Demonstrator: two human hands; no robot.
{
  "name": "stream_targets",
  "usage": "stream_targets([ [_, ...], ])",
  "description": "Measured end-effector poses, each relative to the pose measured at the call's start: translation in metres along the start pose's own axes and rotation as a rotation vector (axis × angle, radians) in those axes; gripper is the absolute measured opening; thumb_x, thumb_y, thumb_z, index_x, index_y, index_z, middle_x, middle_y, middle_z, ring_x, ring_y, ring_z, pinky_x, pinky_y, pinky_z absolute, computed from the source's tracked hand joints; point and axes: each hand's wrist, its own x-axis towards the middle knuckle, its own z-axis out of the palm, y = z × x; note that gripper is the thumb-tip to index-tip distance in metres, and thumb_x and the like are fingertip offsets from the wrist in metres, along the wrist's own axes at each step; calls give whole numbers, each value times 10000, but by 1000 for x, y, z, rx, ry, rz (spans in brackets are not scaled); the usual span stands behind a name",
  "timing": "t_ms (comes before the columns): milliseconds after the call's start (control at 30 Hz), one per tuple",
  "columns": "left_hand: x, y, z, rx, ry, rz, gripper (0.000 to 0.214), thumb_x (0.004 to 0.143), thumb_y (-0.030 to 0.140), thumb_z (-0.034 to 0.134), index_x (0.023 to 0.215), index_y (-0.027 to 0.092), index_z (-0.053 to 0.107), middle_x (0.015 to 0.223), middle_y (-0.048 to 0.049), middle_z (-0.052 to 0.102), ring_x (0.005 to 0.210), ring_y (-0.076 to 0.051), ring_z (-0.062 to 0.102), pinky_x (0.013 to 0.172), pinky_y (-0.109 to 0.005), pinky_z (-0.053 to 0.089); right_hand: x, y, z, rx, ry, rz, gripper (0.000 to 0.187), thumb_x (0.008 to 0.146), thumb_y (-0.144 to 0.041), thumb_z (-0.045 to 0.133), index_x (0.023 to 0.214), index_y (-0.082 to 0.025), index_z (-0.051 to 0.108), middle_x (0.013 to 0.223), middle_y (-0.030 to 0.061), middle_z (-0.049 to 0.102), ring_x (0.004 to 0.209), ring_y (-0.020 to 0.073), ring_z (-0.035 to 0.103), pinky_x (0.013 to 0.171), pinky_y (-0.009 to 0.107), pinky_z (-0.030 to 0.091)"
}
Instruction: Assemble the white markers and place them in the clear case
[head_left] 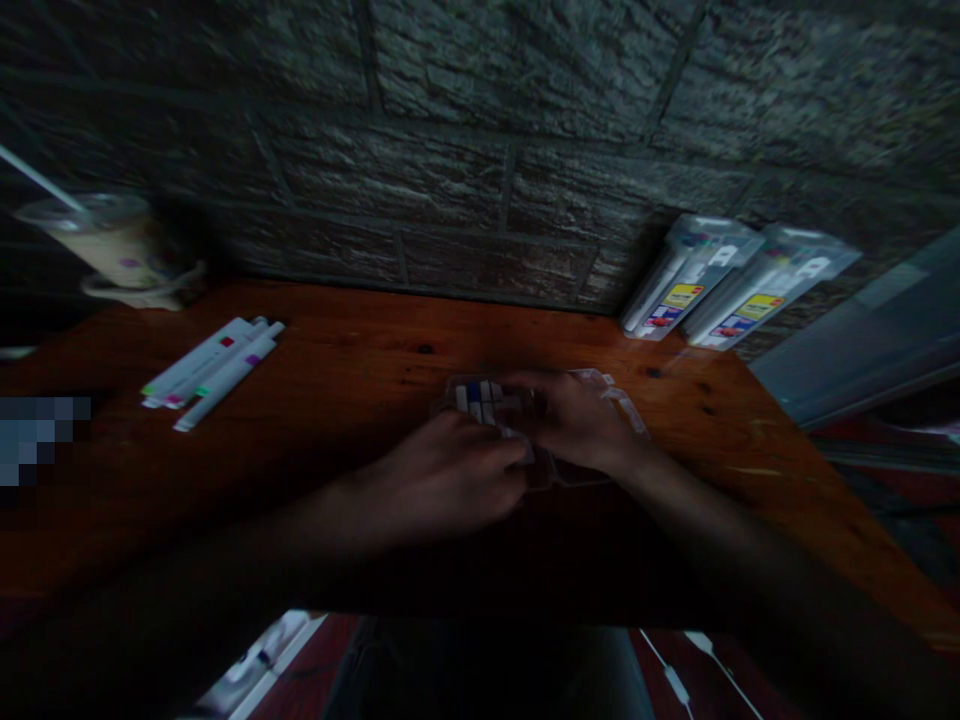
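Note:
A clear plastic case [585, 476] lies opened out on the wooden table, its lid part to the right. White pieces with a blue mark, perhaps markers [474, 394], lie in its left half. My left hand [457, 470] is closed at the near left side of the case, fingers curled in. Whatever is in those fingers is hidden. From the right, my right hand [581, 420] reaches over the middle of the case with bent fingers, close to the left fingertips. Dim light and blur conceal what it grips, if anything.
Several white markers [217, 365] lie on the table [360, 350] at the left. Behind them stands a drink cup [112, 240] with a straw. Two clear packs [679, 280] lean on the stone wall [450, 180]. White cables [675, 685] hang below the front edge.

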Motion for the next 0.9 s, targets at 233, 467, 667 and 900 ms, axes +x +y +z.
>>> stream_targets([
  [233,-1,-2,-1,100,10,68,101,936,245,679,937,191,764,999,-35,770,807,-207,691,713,-348,507,0,0,-2,-10,-25,-27,343,898,-213,718,1237,-241,754,1019,41,803,835,206,731,754,322,526],
  [467,-4,-5,3,91,48,74,128,959,278,661,1009,190,740,1058,-31,752,852,-213,691,724,-367,501,-1,-2,-3,-1,-20,-43,353,884,-132,703,1223,-220,757,1118,52,807,963,221,760,848,322,553],
  [667,-3,-7,4,74,18,65,156,970,332,651,1034,204,713,1061,-26,733,911,-221,698,743,-366,504,0,1,-1,12,-11,-81,410,833,-64,694,1202,-226,767,1154,55,806,1007,233,762,879,339,556],
  [900,-1,-10,4,61,22,67,172,919,336,711,1025,200,712,1076,-29,737,878,-205,695,718,-345,507,-2,7,2,-12,15,-102,463,798,-21,678,1200,-236,758,1171,47,806,992,227,764,874,328,559],
])
